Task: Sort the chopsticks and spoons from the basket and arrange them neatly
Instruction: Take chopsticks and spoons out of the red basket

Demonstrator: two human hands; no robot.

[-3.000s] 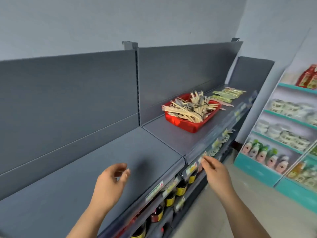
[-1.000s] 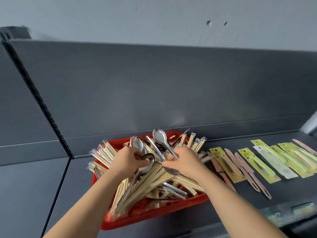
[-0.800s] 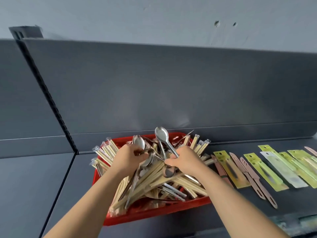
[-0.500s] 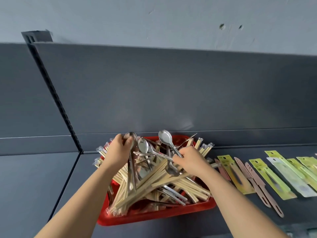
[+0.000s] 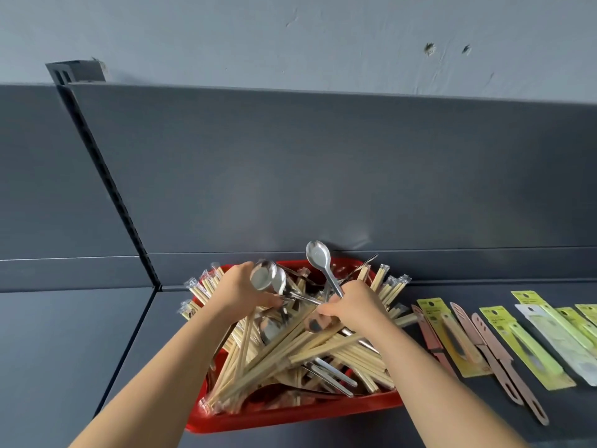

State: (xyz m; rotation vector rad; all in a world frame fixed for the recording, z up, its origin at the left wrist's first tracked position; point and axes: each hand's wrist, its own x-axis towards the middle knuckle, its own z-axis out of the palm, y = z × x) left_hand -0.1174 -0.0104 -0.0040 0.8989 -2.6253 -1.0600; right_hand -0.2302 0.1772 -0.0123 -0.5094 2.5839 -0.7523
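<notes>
Steel spoons [image 5: 268,279], two bowls showing, handles gripped in the curled left hand [image 5: 239,294] over the basket's rear. Single spoon [image 5: 318,258], bowl upward, handle clamped in the right hand [image 5: 355,307]. Wooden chopsticks [image 5: 290,347], wrapped, heaped crosswise in the red basket [image 5: 290,415] on a grey shelf [image 5: 80,334]. Handle count per hand unclear; lower spoons buried. Packaged utensils [image 5: 452,337] lie to the right, the farthest cut off at the frame edge.

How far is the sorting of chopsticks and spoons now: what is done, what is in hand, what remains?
Done: nothing seems sorted; I see no chopsticks or spoons laid out beside the basket. In hand: the left hand grips two spoons, and the right hand grips one spoon. Left: nearly all of it, since a mixed heap of chopsticks and more spoons fills the basket.
</notes>
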